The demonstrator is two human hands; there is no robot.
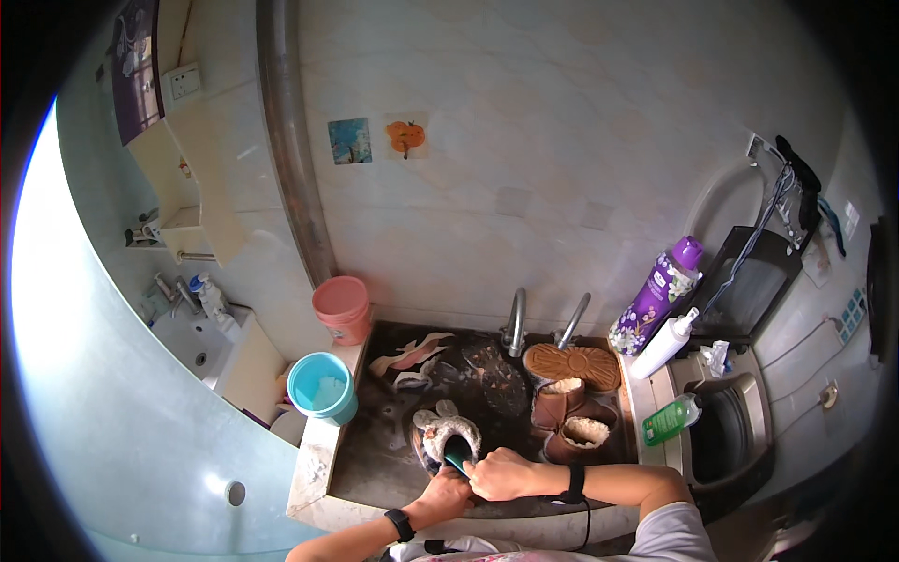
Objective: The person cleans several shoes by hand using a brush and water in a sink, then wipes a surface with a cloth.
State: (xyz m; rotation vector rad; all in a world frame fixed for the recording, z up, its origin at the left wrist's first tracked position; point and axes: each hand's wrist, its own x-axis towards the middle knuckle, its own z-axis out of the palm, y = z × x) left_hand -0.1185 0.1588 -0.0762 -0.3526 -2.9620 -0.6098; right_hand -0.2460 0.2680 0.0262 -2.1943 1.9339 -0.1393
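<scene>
A fuzzy grey shoe [440, 421] with ear-like bumps sits in the dark sink basin [365, 459], its opening toward me. My left hand [446, 495] grips the near end of the shoe. My right hand [498, 473] is closed round a green-handled tool [456, 460] that reaches into the shoe's opening; its far end is hidden. To the right stand brown fleece-lined boots [585, 445]. A brown patterned sole [571, 368] faces up behind them. Pinkish and dark flat pieces [412, 354] lie at the back of the basin.
Blue [342, 412] and pink [346, 318] buckets stand on the left ledge. Two taps [518, 318] rise at the back. Purple [655, 295], white [660, 347] and green [663, 423] bottles are at the right, beside a washing machine [726, 440]. A washbasin [187, 342] is at far left.
</scene>
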